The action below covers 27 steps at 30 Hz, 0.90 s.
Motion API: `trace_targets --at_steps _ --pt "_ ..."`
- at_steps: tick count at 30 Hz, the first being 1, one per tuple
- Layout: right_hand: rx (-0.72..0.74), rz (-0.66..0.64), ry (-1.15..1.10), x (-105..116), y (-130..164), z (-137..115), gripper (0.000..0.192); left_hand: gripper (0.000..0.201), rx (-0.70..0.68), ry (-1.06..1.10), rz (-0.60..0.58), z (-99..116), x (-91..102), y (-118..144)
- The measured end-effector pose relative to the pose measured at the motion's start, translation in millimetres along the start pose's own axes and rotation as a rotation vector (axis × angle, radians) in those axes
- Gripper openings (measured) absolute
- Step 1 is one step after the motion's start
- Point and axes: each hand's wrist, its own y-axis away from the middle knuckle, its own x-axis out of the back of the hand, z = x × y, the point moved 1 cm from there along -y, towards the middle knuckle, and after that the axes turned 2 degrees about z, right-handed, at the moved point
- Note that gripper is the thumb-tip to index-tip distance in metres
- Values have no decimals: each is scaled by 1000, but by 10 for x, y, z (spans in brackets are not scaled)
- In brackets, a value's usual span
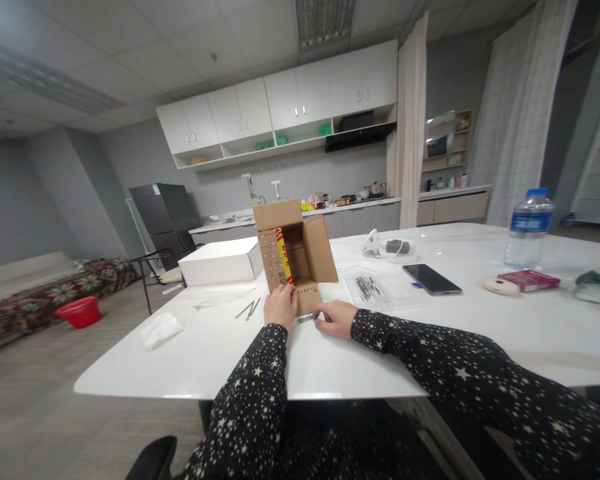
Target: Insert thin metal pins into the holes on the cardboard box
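An open cardboard box (320, 250) stands on the table in front of me, its flaps spread and its inside facing me. Rows of small grey dots cover its left flap, beside a yellow and red tape strip (283, 257). My left hand (281, 305) is closed on the lower left edge of the box. At the lower front flap, dotted with small holes, my right hand (337, 319) pinches a thin metal screw or nail (307, 319); its exact kind is too small to tell. Similar metal pieces (249, 308) lie left of my left hand.
Behind the box on the left sits a white box (223, 261). A crumpled tissue (161, 331) lies at the left. To the right are a clear plastic bag (373, 290), a phone (431, 279), a white cable (373, 245), a red packet (529, 280) and a water bottle (527, 233).
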Motion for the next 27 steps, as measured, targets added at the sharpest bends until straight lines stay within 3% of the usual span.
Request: trace_targets --at_steps 17,27 --pt "-4 2 -7 8 4 -10 23 37 -9 81 29 31 39 19" --pt "-4 4 2 -7 -7 3 24 28 32 128 35 -10 17 16"
